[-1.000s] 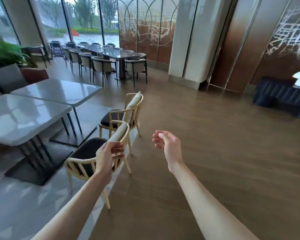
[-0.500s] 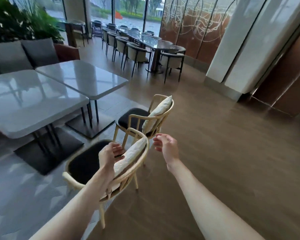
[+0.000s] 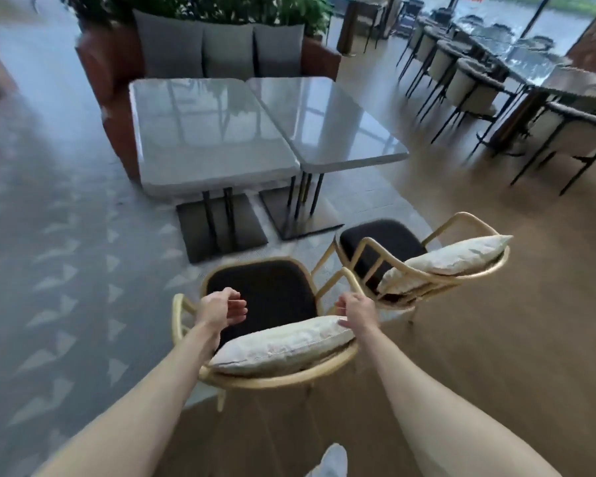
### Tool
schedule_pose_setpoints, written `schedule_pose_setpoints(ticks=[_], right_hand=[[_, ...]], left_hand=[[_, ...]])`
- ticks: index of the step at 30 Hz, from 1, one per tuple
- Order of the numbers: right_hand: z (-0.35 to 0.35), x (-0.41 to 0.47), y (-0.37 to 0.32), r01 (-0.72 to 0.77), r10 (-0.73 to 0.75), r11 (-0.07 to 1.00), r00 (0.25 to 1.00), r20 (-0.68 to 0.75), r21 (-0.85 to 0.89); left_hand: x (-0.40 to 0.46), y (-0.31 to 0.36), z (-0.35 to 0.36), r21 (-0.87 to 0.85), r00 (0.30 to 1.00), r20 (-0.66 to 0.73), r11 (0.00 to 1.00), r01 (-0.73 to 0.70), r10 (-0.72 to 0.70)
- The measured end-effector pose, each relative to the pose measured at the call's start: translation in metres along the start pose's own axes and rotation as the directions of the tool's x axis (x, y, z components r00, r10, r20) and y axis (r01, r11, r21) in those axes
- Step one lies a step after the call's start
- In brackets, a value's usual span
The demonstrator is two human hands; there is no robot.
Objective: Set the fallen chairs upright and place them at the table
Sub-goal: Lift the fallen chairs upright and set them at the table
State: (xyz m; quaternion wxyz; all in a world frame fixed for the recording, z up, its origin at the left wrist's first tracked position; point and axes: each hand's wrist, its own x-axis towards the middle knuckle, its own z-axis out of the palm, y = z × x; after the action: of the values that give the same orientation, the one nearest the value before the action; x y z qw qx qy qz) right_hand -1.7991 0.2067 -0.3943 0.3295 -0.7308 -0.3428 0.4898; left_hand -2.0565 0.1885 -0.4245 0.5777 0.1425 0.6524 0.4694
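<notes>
Chairs are both on their legs right now, side by side in front of the two grey tables. Near chair (image 3: 262,304) sits straight ahead, dark seat facing the left table (image 3: 200,139), with a pale cushion (image 3: 283,346) lying along its curved back rail. Second chair (image 3: 410,256) stands just to the right of it and a bit further off, angled toward the right table (image 3: 327,118), and it has its own cream cushion (image 3: 444,259) propped against the backrest. Neither chair is tucked under a surface; both stand apart from the black table bases.

Left hand (image 3: 221,309) hovers over the near chair's left armrest, fingers (image 3: 238,309) loosely curled and spread, holding nothing. Right hand (image 3: 356,311) is at the right end of the cushion, by the chair's right arm, fingers partly open; can't tell if it's touching the cushion or the frame, it's a bit blurry there.

Behind the tables there's a reddish sofa (image 3: 117,98) with grey pillows and plants above it. Off to the right, a long dark dining table (image 3: 537,70) with a row of dark-legged chairs. A white shoe (image 3: 329,464) pokes in at the bottom edge, on the wooden floor.
</notes>
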Motion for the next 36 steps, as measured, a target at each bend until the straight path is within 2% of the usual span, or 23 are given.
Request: schedule_pose_setpoints(ticks=[2, 5, 8, 11, 13, 17, 20, 23, 26, 29, 36], right_hand=[[-0.003, 0.027, 0.008, -0.088, 0.091, 0.995, 0.992, 0.085, -0.040], [-0.002, 0.054, 0.022, -0.213, 0.223, 0.973, 0.967, 0.122, -0.092], [-0.002, 0.065, 0.045, -0.343, 0.354, 0.928, 0.934, 0.052, -0.146], [-0.006, 0.065, 0.068, -0.474, 0.468, 0.874, 0.880, -0.076, -0.108], [-0.008, 0.065, 0.085, -0.566, 0.563, 0.824, 0.824, -0.068, -0.032], [-0.004, 0.063, 0.116, -0.695, 0.683, 0.714, 0.717, 0.140, 0.081], [0.006, 0.061, 0.127, -0.719, 0.674, 0.674, 0.692, 0.257, 0.168], [0.019, 0.053, 0.142, -0.746, 0.671, 0.595, 0.666, 0.326, 0.298], [0.026, 0.052, 0.154, -0.728, 0.655, 0.552, 0.681, 0.327, 0.407], [0.031, 0.064, 0.156, -0.674, 0.637, 0.561, 0.722, 0.269, 0.480], [0.038, 0.078, 0.162, -0.634, 0.649, 0.569, 0.737, 0.188, 0.523]], left_hand=[[-0.003, -0.018, 0.008, -0.053, 0.994, -0.089, 0.997, 0.055, -0.059], [-0.012, -0.051, 0.025, -0.134, 0.954, -0.246, 0.980, 0.144, -0.174], [-0.025, -0.088, 0.038, -0.229, 0.852, -0.407, 0.939, 0.255, -0.331], [-0.037, -0.119, 0.045, -0.347, 0.748, -0.445, 0.865, 0.362, -0.492], [-0.041, -0.134, 0.048, -0.417, 0.712, -0.435, 0.824, 0.384, -0.552], [-0.034, -0.150, 0.050, -0.516, 0.723, -0.324, 0.755, 0.405, -0.610], [-0.022, -0.154, 0.042, -0.559, 0.749, -0.304, 0.747, 0.360, -0.588], [-0.013, -0.161, 0.034, -0.593, 0.761, -0.245, 0.713, 0.373, -0.601], [-0.006, -0.169, 0.030, -0.595, 0.770, -0.180, 0.691, 0.410, -0.612], [0.002, -0.172, 0.029, -0.566, 0.772, -0.168, 0.701, 0.434, -0.613], [0.009, -0.174, 0.023, -0.608, 0.771, -0.196, 0.692, 0.390, -0.607]])
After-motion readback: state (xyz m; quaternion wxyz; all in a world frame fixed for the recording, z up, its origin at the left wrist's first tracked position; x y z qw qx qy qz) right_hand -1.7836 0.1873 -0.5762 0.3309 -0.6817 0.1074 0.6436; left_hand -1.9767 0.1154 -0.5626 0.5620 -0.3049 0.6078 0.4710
